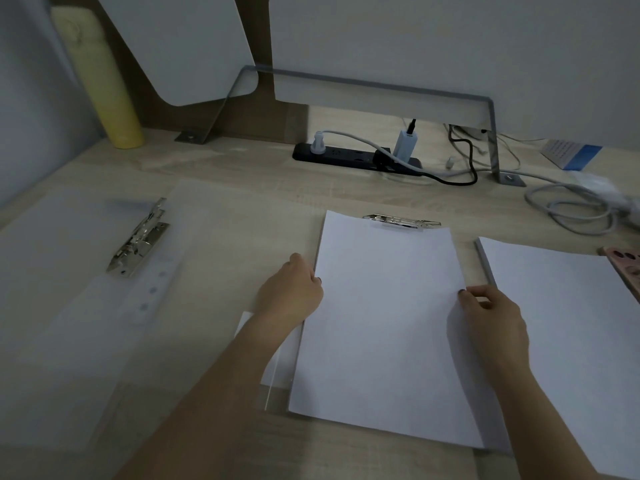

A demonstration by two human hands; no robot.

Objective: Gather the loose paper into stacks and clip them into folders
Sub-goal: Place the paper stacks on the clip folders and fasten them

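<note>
A stack of white paper [384,317] lies in the middle of the desk on a clear folder [280,372], its top edge at the folder's metal clip [401,221]. My left hand [294,289] grips the stack's left edge, fingers curled under it. My right hand [491,317] pinches the right edge, thumb on top. A second paper stack [568,327] lies to the right. An open clear folder [69,306] with a metal lever clip [138,237] lies at the left.
A yellow bottle [100,81] stands at the back left. A black power strip [356,157] with plugs and loose cables [568,206] runs along the back. A metal shelf bracket [491,147] stands behind. A pink object [623,268] sits at the right edge.
</note>
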